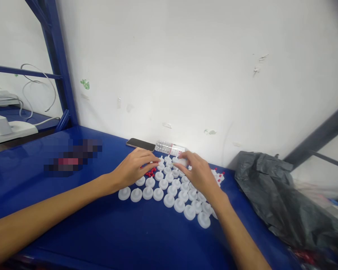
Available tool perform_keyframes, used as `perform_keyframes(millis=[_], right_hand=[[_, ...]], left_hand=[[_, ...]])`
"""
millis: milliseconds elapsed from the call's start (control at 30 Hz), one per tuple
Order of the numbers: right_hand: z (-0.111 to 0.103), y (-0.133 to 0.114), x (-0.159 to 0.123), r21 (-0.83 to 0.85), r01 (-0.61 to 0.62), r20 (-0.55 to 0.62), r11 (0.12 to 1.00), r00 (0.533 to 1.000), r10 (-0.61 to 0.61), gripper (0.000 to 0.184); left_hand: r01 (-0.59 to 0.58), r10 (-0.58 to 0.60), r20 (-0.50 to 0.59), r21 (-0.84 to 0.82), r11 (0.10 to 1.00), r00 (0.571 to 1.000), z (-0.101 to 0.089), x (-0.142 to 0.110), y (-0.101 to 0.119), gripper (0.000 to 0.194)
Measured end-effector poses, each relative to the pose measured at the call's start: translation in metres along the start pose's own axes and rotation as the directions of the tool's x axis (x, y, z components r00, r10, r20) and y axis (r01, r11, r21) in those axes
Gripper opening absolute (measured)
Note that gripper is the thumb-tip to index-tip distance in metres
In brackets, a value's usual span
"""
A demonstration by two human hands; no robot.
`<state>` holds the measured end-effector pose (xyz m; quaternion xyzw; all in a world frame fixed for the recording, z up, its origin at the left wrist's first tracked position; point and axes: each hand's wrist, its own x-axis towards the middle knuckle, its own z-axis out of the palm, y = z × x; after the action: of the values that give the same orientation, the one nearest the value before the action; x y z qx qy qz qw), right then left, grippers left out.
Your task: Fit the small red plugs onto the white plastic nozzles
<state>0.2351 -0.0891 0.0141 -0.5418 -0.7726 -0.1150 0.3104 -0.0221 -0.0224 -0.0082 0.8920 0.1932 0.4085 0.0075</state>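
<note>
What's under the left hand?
Red pieces show at the edge of the left hand, with white pieces just nearer the camera. Whatever lies directly beneath is covered.

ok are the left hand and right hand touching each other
Apart. The head view shows a plain gap between the left hand and the right hand, with white pieces visible in it.

The left hand (135, 165) and right hand (198, 172) are bare, with slim fingers (148, 159); the left forearm (53, 215) and right forearm (236, 232), likewise bare, taper toward narrow wrists (108, 183).
</note>
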Motion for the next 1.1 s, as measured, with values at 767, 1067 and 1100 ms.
perform_keyframes(millis=[767, 1067, 1100], right_hand=[[0.011, -0.039, -0.002, 0.033, 0.173, 0.092, 0.984, 0.980, -0.175, 0.034], [0.009, -0.044, -0.002, 0.187, 0.135, 0.061, 0.973, 0.987, -0.149, 0.034], [0.009, -0.044, -0.002, 0.181, 0.148, 0.039, 0.972, 0.987, -0.158, 0.032]], left_hand=[[-0.180, 0.182, 0.162, -0.024, 0.983, 0.970, 0.003, -0.005, 0.017, 0.019], [-0.027, 0.030, 0.060, -0.046, 0.999, 0.998, 0.001, -0.002, 0.017, 0.018], [-0.005, 0.006, 0.049, -0.033, 0.999, 0.999, -0.001, -0.002, 0.016, 0.020]])
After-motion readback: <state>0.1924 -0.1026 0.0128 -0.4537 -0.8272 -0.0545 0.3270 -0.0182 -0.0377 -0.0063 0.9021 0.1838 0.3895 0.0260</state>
